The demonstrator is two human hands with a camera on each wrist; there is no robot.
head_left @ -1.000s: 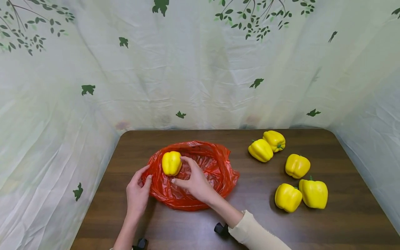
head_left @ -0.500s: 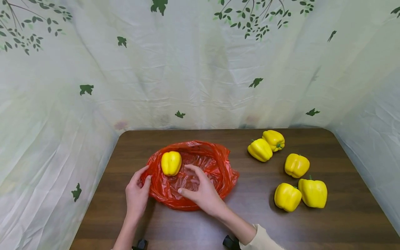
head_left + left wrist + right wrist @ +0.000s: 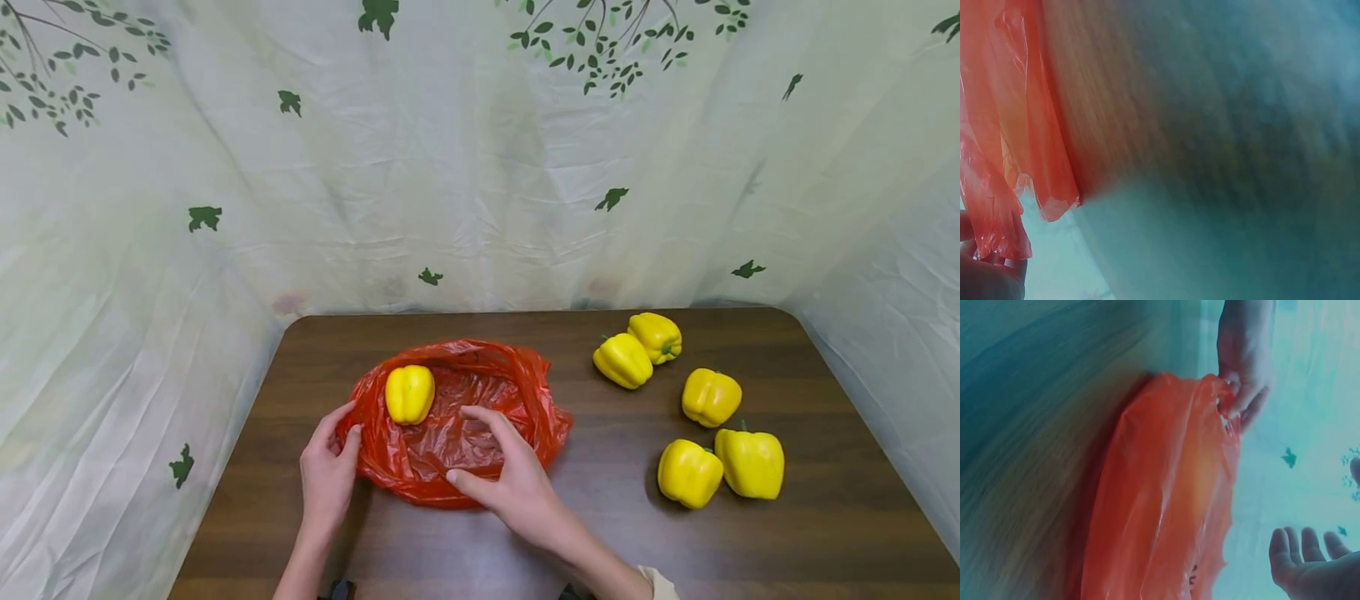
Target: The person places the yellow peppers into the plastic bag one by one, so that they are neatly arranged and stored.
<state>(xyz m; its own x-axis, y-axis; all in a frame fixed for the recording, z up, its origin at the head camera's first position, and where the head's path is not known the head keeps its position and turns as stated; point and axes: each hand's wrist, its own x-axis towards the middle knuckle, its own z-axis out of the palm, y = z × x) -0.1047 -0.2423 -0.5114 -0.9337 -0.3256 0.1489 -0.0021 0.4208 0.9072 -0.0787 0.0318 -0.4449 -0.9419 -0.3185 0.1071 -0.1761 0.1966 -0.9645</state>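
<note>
Head view, biggest thing first: a pale backdrop [image 3: 480, 167] rises behind and around my workplace, with creases running down it. Against it stands the dark brown wooden table [image 3: 600, 533], its far corners rounded.

Left of the table's middle sits the red plastic bag [image 3: 542, 392], crumpled, its wide mouth facing up at me. In the right wrist view a yellowish patch shows through its thin wall.

My right hand [image 3: 517, 483] hangs over the bag's near right edge, thumb and forefinger spread wide apart, nothing between them; from its own wrist camera the fingers show loose and apart from the plastic. My left hand [image 3: 328, 467] pinches the bag's left rim between thumb and fingers, and the left wrist view shows the gathered film in that grasp.

One yellow pepper [image 3: 410, 395] lies inside the bag, towards the left, near my left fingertips.

Five other peppers lie on the table to the right: a touching pair [image 3: 623, 361] near the far edge, a single one [image 3: 712, 397] nearer me, and two side by side [image 3: 689, 474] closer still.

Smaller yet are my cream sleeve cuff [image 3: 658, 583] and the green leaf prints [image 3: 205, 218] scattered over the backdrop.
</note>
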